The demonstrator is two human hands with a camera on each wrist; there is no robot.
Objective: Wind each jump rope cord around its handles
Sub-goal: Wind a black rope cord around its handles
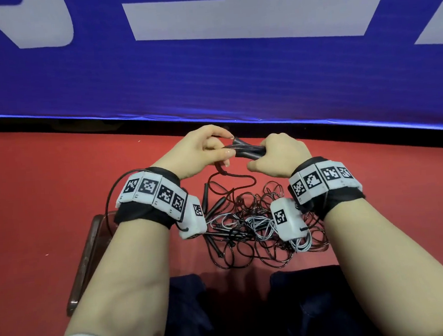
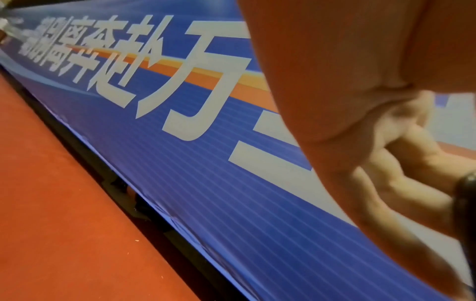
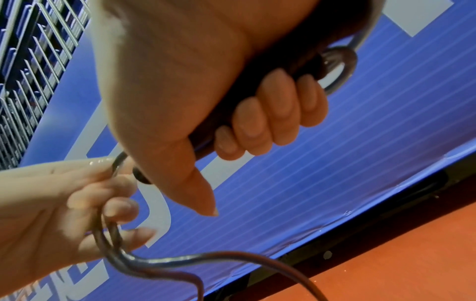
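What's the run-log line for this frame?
right hand: grips black handles | left hand: pinches cord at handle end | stage: winding | tangled ropes on red floor

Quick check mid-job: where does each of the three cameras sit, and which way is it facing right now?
Head: above, looking down at both forearms, the left hand, right hand and rope pile.
Left wrist: faces along the blue banner; only blurred hand shows.
Right wrist: under the right hand gripping black handles; left fingers hold the cord.
Shared: banner, red floor.

bare red floor [image 1: 44, 181] left and right; tangled rope pile [image 1: 257, 228] below, blue banner [image 1: 208, 76] ahead
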